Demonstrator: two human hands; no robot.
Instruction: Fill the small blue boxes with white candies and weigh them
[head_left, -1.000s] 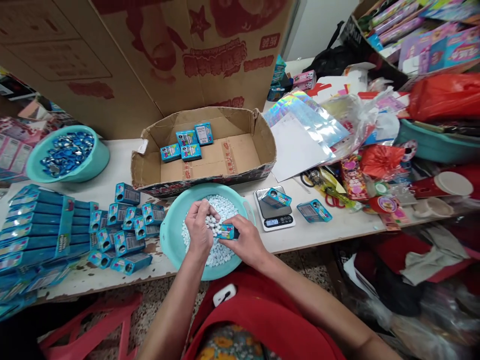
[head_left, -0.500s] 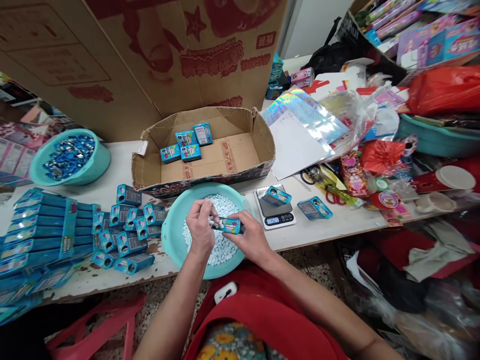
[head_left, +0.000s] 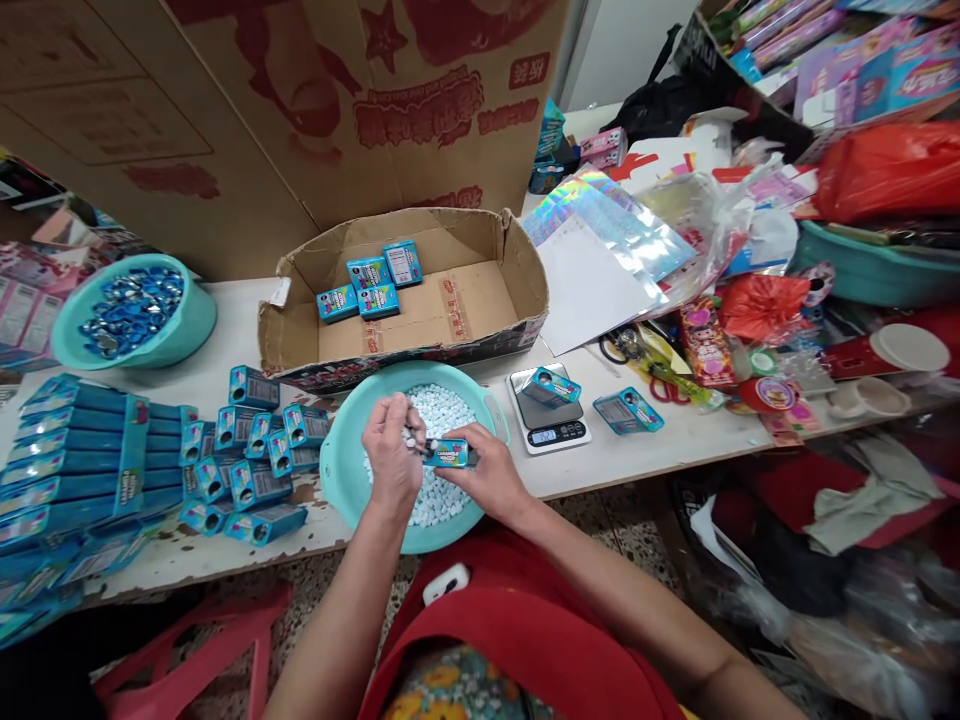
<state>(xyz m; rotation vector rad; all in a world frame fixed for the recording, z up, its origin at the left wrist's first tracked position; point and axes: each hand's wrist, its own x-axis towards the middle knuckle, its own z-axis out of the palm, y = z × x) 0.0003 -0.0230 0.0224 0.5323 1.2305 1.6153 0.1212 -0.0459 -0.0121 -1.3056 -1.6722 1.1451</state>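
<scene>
While pinching the small blue box (head_left: 451,453) between thumb and fingers in the grip of the right hand (head_left: 489,472), also encloses white pellets (head_left: 410,438) in the curled left hand (head_left: 391,455), just beside the box's end, and holds both low over the turquoise bowl (head_left: 347,430), probably to catch strays. Just right of the bowl, has a digital scale (head_left: 551,415) on the table (head_left: 600,470), bearing a second box (head_left: 551,387), with a third box (head_left: 628,411) lying apart, likely within easy reach. To the left, has loose boxes (head_left: 259,484) clustered close by, and beyond these a tight row of blue cartons (head_left: 82,440), seemingly squared up to save room. Farther back, has a cardboard tray (head_left: 487,295) corralling four boxes (head_left: 378,300), a smaller bowl (head_left: 191,330) heaped with shiny blue pieces (head_left: 133,312), and, rearmost, a tall cardboard carton (head_left: 247,170), standing perhaps as a screen.
</scene>
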